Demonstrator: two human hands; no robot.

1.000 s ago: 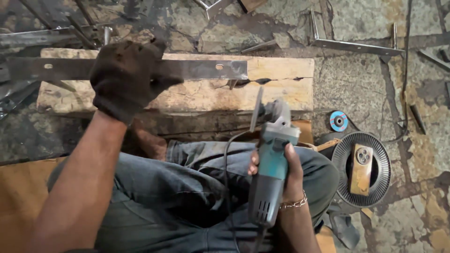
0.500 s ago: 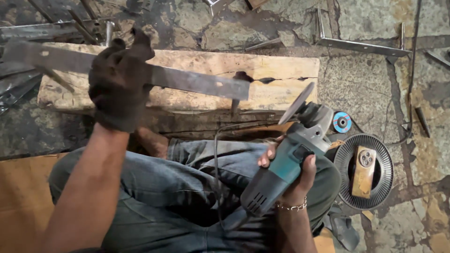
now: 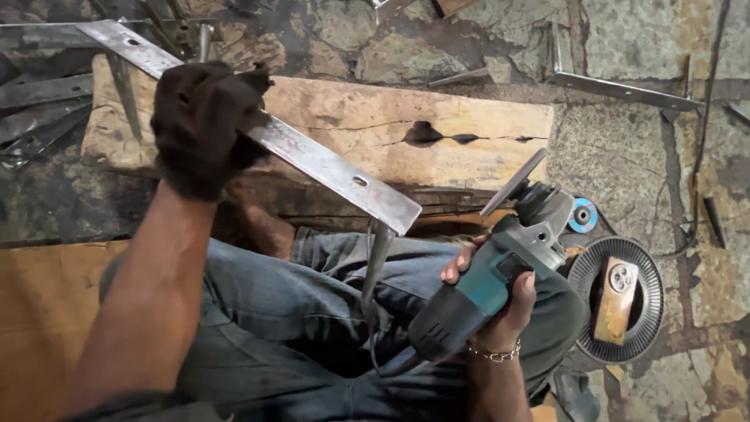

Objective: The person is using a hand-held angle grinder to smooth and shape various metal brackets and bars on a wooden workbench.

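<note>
Head view, gloved left hand (image 3: pixel 205 125) clenched on flat steel bar (image 3: pixel 312 156), bare right hand (image 3: pixel 500 301) gripping teal angle grinder (image 3: pixel 488 281), cracked wooden plank (image 3: pixel 437 141).

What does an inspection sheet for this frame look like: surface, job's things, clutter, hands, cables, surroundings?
Surface: cracked wooden plank lying on a stone floor.
Job's things: flat steel bar with holes, tilted above the plank; teal angle grinder, disc raised.
Clutter: steel strips at left; angle iron; small blue disc; round wire wheel with a wooden block on it.
Hands: left hand, gloved, grips the bar; right hand, bare, holds the grinder.
Cables: grinder cord hangs across the lap.
Surroundings: cardboard at lower left.
</note>
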